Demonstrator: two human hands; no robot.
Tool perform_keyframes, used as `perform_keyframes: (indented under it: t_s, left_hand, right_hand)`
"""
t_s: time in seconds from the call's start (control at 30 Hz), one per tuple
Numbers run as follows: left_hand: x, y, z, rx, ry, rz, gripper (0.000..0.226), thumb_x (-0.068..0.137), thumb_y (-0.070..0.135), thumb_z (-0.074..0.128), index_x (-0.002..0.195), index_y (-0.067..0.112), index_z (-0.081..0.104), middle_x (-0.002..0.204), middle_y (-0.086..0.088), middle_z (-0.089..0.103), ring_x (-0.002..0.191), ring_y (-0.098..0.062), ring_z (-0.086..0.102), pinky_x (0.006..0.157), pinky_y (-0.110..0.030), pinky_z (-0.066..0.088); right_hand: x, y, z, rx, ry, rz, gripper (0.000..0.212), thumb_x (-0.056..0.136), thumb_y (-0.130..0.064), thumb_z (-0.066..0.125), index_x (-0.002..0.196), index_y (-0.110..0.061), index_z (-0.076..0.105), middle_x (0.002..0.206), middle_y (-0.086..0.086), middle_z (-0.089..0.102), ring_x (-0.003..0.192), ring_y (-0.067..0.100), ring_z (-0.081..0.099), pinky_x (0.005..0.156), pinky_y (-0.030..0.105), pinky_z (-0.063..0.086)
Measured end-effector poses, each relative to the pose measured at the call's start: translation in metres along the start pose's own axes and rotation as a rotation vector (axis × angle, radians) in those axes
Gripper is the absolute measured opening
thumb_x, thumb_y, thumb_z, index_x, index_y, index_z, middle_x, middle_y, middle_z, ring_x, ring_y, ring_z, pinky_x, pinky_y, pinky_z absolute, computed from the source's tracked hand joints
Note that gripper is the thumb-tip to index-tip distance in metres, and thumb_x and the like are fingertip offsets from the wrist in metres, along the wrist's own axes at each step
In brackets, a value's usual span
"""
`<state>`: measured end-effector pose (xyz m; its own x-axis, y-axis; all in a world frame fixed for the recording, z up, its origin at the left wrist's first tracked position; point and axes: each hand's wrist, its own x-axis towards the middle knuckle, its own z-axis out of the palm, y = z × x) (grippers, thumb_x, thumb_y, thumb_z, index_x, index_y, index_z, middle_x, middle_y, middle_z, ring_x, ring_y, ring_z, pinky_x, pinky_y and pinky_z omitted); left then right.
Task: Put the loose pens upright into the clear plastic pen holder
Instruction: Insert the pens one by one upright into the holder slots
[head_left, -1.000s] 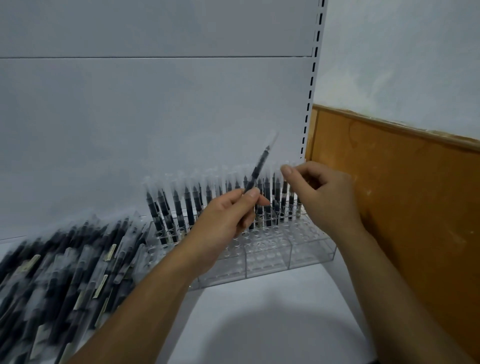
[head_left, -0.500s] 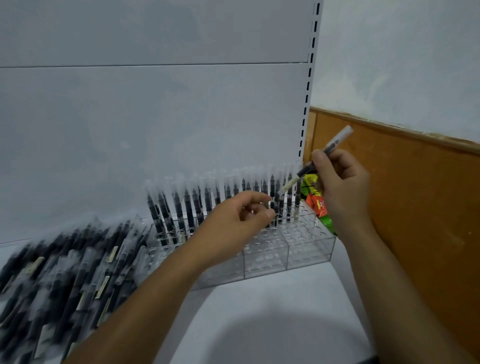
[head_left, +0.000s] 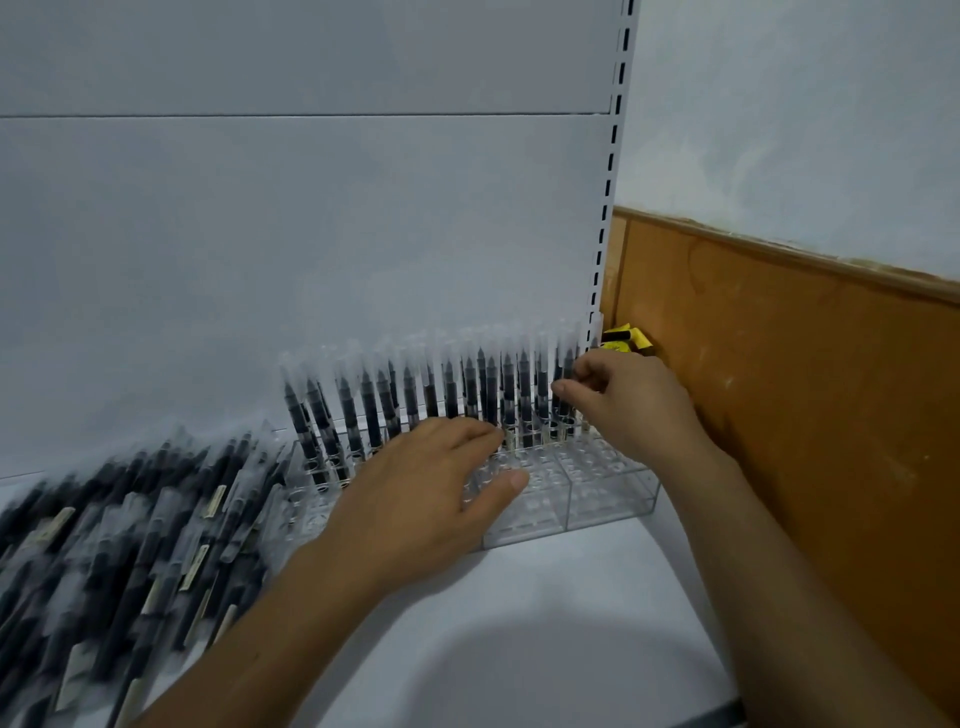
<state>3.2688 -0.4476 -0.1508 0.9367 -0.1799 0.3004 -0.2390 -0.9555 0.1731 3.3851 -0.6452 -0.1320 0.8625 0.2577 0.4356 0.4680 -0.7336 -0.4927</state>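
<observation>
Clear pen holder (head_left: 613, 499), upright pens (head_left: 371, 410) in back rows, left fingers (head_left: 467, 431) spread, right fingers (head_left: 569, 391) pinching one pen (head_left: 568, 364)

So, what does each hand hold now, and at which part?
The right hand appears to pinch an upright black pen at mid-barrel, at the right end of the clear pen holder. The left hand holds nothing; it rests on the holder.

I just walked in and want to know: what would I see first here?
A long row of upright pens stands in the clear plastic pen holder. A big heap of loose pens lies to its left. The left hand lies flat over the holder; the right hand pinches a pen at the row's right end.
</observation>
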Motion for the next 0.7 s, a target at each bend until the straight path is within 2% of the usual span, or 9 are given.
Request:
perform_keyframes:
  t_s: [0.17, 0.3, 0.4, 0.53, 0.6, 0.7]
  left_hand:
    - [0.002, -0.002, 0.003, 0.011, 0.0, 0.006, 0.072, 0.089, 0.076, 0.012, 0.146, 0.039, 0.034, 0.145, 0.023, 0.038, 0.129, 0.002, 0.033, 0.105, -0.028, 0.029]
    - [0.002, 0.0, 0.001, 0.011, -0.004, 0.004, 0.073, 0.088, 0.077, 0.012, 0.144, 0.037, 0.037, 0.144, 0.021, 0.041, 0.128, -0.001, 0.036, 0.103, -0.03, 0.032]
    - [0.002, 0.003, -0.005, 0.021, -0.055, -0.008, 0.072, 0.089, 0.074, 0.016, 0.146, 0.035, 0.035, 0.148, 0.017, 0.039, 0.132, -0.004, 0.034, 0.108, -0.034, 0.031]
    - [0.001, 0.006, -0.022, -0.037, -0.151, 0.003, 0.068, 0.092, 0.069, 0.024, 0.149, 0.033, 0.031, 0.155, 0.012, 0.032, 0.14, -0.009, 0.028, 0.115, -0.037, 0.026]
    - [-0.005, 0.005, -0.032, -0.062, -0.096, 0.024, 0.061, 0.095, 0.065, 0.032, 0.147, 0.033, 0.035, 0.153, 0.012, 0.035, 0.139, -0.007, 0.03, 0.114, -0.035, 0.027]
    - [-0.023, -0.008, -0.05, -0.124, 0.029, 0.02, 0.045, 0.098, 0.053, 0.041, 0.137, 0.032, 0.05, 0.14, 0.015, 0.048, 0.128, -0.004, 0.042, 0.108, -0.029, 0.034]
  right_hand:
    - [0.002, -0.002, -0.001, -0.041, -0.011, 0.013, 0.017, 0.09, -0.043, 0.064, 0.082, -0.03, 0.057, 0.067, -0.014, 0.055, 0.062, 0.005, 0.05, 0.055, 0.026, 0.039]
    - [0.001, -0.006, -0.001, -0.07, -0.023, 0.036, 0.017, 0.09, -0.043, 0.064, 0.084, -0.028, 0.06, 0.068, -0.014, 0.055, 0.064, 0.007, 0.051, 0.057, 0.031, 0.046]
    - [-0.003, -0.014, -0.007, -0.1, -0.033, 0.05, 0.021, 0.091, -0.044, 0.063, 0.094, -0.023, 0.066, 0.078, -0.01, 0.062, 0.072, 0.013, 0.057, 0.064, 0.035, 0.052]
    - [-0.007, -0.025, -0.024, -0.236, -0.092, 0.081, 0.036, 0.091, -0.056, 0.057, 0.108, -0.026, 0.069, 0.097, -0.006, 0.07, 0.085, 0.013, 0.062, 0.072, 0.035, 0.056]
    - [-0.01, -0.031, -0.034, -0.298, -0.092, 0.091, 0.039, 0.091, -0.058, 0.055, 0.109, -0.027, 0.069, 0.099, -0.006, 0.071, 0.086, 0.014, 0.062, 0.071, 0.034, 0.056]
    - [-0.017, -0.048, -0.042, -0.311, -0.076, 0.058, 0.034, 0.093, -0.055, 0.054, 0.106, -0.028, 0.071, 0.096, -0.006, 0.072, 0.08, 0.012, 0.061, 0.06, 0.026, 0.05]
